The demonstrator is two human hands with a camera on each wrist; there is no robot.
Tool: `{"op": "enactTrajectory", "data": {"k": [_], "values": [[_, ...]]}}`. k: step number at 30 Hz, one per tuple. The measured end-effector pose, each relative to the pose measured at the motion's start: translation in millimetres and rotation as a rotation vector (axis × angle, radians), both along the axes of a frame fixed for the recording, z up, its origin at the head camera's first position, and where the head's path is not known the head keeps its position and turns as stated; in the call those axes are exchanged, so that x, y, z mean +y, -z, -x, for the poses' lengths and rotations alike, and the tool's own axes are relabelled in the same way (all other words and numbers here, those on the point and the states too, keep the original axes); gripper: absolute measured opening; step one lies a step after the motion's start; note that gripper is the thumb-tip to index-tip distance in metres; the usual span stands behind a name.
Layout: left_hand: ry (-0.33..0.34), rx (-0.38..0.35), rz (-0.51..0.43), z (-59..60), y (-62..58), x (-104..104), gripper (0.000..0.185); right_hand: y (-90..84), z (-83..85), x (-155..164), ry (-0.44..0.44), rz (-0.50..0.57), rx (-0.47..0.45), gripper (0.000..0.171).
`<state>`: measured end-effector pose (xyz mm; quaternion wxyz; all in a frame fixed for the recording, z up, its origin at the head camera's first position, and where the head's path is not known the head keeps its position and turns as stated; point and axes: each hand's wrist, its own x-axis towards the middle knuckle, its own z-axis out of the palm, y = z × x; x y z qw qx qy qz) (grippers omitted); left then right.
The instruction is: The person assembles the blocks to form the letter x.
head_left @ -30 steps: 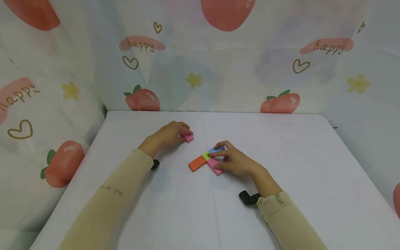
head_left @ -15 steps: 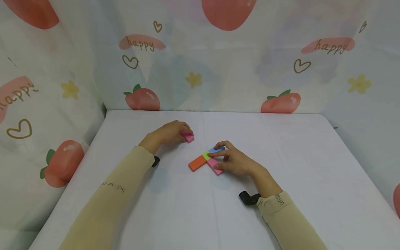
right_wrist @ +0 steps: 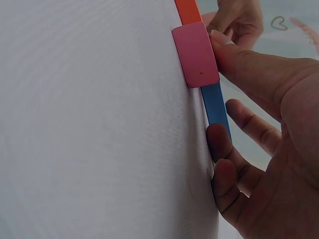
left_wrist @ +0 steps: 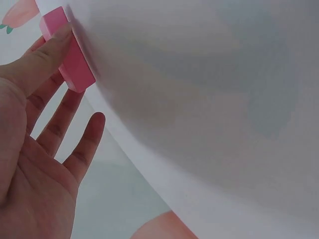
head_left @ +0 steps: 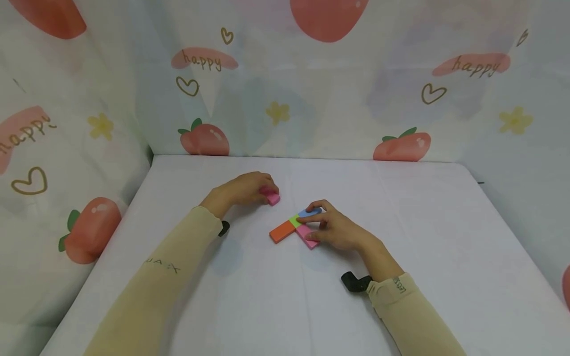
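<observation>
The left hand (head_left: 242, 189) has slid the loose pink rectangular block (head_left: 272, 199) a little to the right over the last second, toward the group of blocks under the right hand (head_left: 335, 230), while that hand and its group have stayed put. To my eye the pink piece is being brought in to join the others, though a clear gap of white table (head_left: 401, 222) remains between them. The left hand pinches this block between thumb and forefinger, its other fingers loosely spread. The right hand rests curled over the joined group, thumb pressed against the flat pink block (head_left: 306, 235) and fingertips on the blue block (head_left: 308, 212), steadying rather than lifting.

Counting: two pink blocks, one flat orange rectangular block (head_left: 282, 231), one small lime-green block (head_left: 294, 220) and one blue block, five pieces in all, four of them touching in an L-like cluster. Behind the table hangs a strawberry-printed curtain (head_left: 285, 89).
</observation>
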<state>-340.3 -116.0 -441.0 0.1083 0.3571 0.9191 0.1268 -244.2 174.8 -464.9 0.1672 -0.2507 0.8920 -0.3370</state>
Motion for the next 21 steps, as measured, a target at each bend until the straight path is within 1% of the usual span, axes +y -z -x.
{"op": "enactTrajectory", "data": {"k": [5, 10, 14, 17, 21], "values": [[0.029, 0.019, -0.003, -1.1, -3.8, 8, 0.033, -1.5, 1.9, 1, 0.006, -0.009, 0.004, 0.042], [0.041, -0.019, -0.008, -7.8, -8.4, 18, 0.031, -2.7, 1.9, 2, 0.003, -0.005, -0.004, 0.042], [0.038, -0.036, 0.011, -13.1, -8.9, 23, 0.031, -2.3, 1.3, 2, -0.005, 0.001, -0.004, 0.043], [0.032, -0.031, 0.031, -16.6, -9.0, 25, 0.031, -2.1, 0.6, 1, -0.003, -0.003, -0.003, 0.043], [0.041, -0.016, 0.047, -20.6, -7.6, 28, 0.03, -1.9, -0.1, 1, 0.001, -0.01, -0.009, 0.043]]}}
